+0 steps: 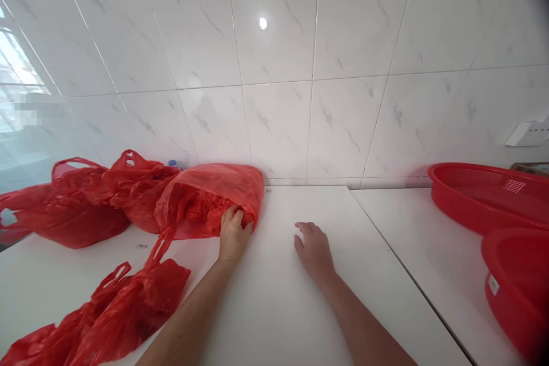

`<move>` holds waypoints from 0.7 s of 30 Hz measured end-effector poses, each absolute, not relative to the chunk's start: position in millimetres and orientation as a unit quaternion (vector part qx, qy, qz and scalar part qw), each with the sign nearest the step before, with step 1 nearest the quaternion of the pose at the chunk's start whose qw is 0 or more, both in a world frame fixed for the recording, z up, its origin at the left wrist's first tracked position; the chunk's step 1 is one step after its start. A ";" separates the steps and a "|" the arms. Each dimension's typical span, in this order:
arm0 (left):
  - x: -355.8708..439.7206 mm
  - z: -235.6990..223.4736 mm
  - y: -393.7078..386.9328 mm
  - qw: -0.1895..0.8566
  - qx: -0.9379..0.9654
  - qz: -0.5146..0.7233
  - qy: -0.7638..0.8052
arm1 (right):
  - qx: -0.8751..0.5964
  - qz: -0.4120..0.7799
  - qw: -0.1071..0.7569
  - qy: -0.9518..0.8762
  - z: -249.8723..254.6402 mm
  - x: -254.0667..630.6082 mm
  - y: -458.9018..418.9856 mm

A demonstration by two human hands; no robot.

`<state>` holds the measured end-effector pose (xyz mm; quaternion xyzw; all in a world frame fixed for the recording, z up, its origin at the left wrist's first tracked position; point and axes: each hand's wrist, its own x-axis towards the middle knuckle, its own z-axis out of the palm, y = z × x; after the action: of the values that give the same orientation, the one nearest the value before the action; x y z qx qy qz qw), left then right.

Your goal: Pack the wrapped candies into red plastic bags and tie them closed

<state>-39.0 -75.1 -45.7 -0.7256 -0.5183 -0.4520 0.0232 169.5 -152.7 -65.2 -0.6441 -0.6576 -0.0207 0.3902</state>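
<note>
A large red plastic bag (251, 183) lies on its side against the wall, its mouth facing me. Crumpled red plastic (197, 206) fills its inside. My left hand (234, 237) is at the right end of the bag's mouth, fingers curled over the thin red plastic there; the fingertips are partly hidden. To the right, my right hand (314, 249) is just above the white table (274, 309), fingers loosely bent and apart, with nothing in it. Nearer me on the left lies a bunched red plastic bag (132, 303) with its handles up.
More filled red plastic bags (86, 206) stand at the back left, with a small blue object (172, 163) behind them. Two red plastic baskets (458, 203) are on the right. A seam runs between two tabletops, and a tiled wall (278, 126) closes off the back.
</note>
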 end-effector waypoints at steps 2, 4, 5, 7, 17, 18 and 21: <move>-39.2 -45.1 -78.2 0.019 -0.755 -0.428 -0.496 | -0.593 -0.045 0.403 -0.695 -62.2 143.7 -154.1; -41.2 -41.9 -84.0 -0.002 -0.785 -0.404 -0.469 | -0.543 -0.058 0.413 -0.729 -60.5 117.5 -154.3; -43.1 -39.9 -87.3 -0.009 -0.794 -0.398 -0.459 | -0.525 -0.062 0.415 -0.741 -60.6 105.6 -153.3; -49.6 -36.0 -92.2 0.010 -0.792 -0.416 -0.447 | -0.511 -0.069 0.419 -0.748 -62.4 86.3 -148.6; -91.2 -40.8 -68.8 -0.042 -0.674 -0.402 -0.618 | -0.562 -0.007 0.407 -0.720 -68.1 68.0 -120.3; -91.9 -41.5 -68.5 -0.089 -0.654 -0.405 -0.633 | -0.568 0.005 0.394 -0.722 -68.4 68.9 -119.3; -90.9 -38.4 -72.7 -0.168 -0.576 -0.497 -0.627 | -0.586 0.035 0.361 -0.725 -68.6 72.0 -119.1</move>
<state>-90.9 -72.7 -38.4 -0.5760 -0.6267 -0.4974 -0.1679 72.0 -119.1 -68.6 -0.5858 -0.7248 0.0350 0.3610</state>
